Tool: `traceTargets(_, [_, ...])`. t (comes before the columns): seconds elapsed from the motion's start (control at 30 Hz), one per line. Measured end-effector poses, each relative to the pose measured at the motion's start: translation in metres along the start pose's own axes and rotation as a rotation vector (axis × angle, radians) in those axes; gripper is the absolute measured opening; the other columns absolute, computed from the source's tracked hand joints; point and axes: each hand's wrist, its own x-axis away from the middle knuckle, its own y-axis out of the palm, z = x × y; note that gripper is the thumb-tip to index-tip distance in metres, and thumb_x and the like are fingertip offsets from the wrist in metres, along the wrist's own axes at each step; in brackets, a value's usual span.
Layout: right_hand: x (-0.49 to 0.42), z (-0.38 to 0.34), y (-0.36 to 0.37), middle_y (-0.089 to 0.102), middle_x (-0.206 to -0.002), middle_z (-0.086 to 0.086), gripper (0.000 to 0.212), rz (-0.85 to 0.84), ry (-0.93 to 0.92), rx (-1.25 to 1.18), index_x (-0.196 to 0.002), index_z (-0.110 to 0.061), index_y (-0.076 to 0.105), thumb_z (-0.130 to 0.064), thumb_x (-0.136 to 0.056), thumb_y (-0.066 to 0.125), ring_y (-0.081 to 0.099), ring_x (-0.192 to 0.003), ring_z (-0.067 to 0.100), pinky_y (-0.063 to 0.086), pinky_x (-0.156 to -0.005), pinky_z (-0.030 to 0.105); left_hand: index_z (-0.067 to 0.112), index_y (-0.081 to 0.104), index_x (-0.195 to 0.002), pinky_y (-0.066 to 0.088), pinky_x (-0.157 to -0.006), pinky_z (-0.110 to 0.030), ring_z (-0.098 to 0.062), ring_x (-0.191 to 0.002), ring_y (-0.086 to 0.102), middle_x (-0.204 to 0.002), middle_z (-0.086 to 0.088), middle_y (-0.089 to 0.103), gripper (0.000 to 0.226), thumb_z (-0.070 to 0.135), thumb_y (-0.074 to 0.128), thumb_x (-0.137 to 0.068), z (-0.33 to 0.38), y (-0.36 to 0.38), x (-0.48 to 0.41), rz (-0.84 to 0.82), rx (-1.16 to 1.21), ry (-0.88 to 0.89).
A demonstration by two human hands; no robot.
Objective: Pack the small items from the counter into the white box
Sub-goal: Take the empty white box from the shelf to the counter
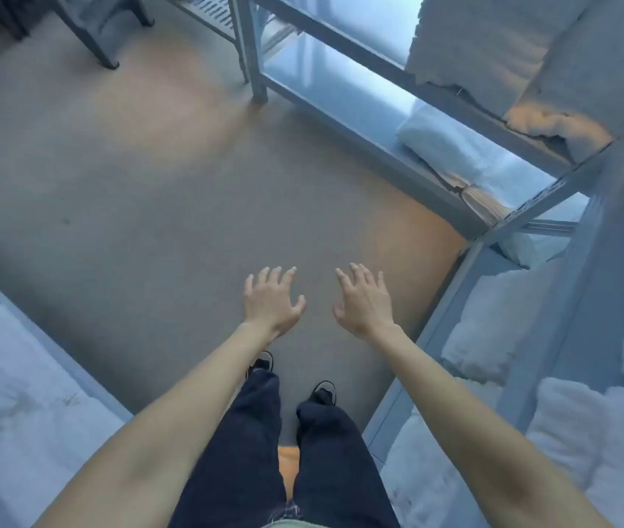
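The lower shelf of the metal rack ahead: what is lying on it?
A folded white towel lies on it. Stacked towels higher up hide its right part.

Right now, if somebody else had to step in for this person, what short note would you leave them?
Left hand: open, fingers spread, holding nothing, out over the floor.
Right hand: the same, open and holding nothing.
White box and small items: not in view. Metal shelves to the right hold a folded towel.
Done: nothing that this view shows.
Left: find the box and the items, then, as far as can be seen, all the packing.
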Motion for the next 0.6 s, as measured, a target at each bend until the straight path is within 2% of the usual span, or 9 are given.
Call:
traceTargets(0.2, [-0.017,-0.056,-0.001,0.033,-0.145,0.011,0.052,-0.074,-0.133,0.080,-0.134,-0.016,0.041,-0.029,-0.085,0.050,0.028,-0.135,0.026,0.023,-0.110,0.042,0.021,0.045,-0.135,0.030,-0.102,-0.035,-0.020,-0.130,0.036,-0.138,-0.002,0.046,0.051,0.042,0.044,-0.088,-0.054,-0.004,0.022,-0.023,0.043,-0.097])
traceTargets(0.37, [-0.051,-0.127,-0.023,0.040,-0.135,0.011,0.049,-0.152,-0.222,0.158,-0.130,-0.017,0.043,-0.029,-0.084,0.054,0.036,-0.127,0.030,0.031,-0.104,0.043,0.023,0.044,-0.136,0.037,-0.095,-0.034,-0.021,-0.121,0.046,-0.134,0.000,0.051,0.052,0.045,0.042,-0.089,-0.116,-0.035,0.025,0.008,0.084,-0.202])
traceTargets(0.6, [-0.102,-0.251,-0.071,0.038,-0.138,0.010,0.052,-0.038,-0.432,0.175,-0.136,-0.019,0.037,-0.027,-0.086,0.051,0.036,-0.128,0.029,0.032,-0.103,0.040,0.026,0.044,-0.135,0.039,-0.093,-0.033,-0.020,-0.120,0.047,-0.131,0.002,0.053,0.051,0.045,0.044,-0.089,-0.225,-0.106,0.023,0.151,0.087,-0.326])
